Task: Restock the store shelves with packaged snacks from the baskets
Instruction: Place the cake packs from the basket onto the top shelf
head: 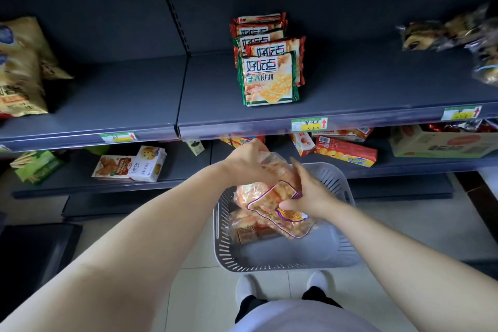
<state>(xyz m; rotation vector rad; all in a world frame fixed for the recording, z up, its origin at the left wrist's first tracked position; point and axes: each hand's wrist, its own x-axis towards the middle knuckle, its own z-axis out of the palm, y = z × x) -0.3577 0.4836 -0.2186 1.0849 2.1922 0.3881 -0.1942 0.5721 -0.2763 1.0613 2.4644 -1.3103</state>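
The clear bag of orange crackers [272, 197], with a purple-edged label, is held in the air over the far edge of the grey slotted basket [269, 267], below the front edge of the middle shelf [215, 89]. The left hand [248, 164] grips the bag's upper end with curled fingers, and the right hand [310, 191] clasps its lower half, thumb pressed beside the label. Under it, a second clear bag [250, 229] of the same kind lies against the basket's left wall. The basket stands on the tiled floor, just ahead of the person's white shoes [245, 288]. On the middle shelf, a row of green and red cracker packs [269, 78] runs from near the front edge toward the back, above a yellow price tag [309, 124] on the shelf's front strip. Yellow snack bags [18, 70] sit at the shelf's left end and clear-wrapped pastries [444, 32] at its right end. On the lower shelf, a white cookie box [149, 163] lies to the left, with a red and yellow box [346, 151] and a large carton [442, 143] to the right.
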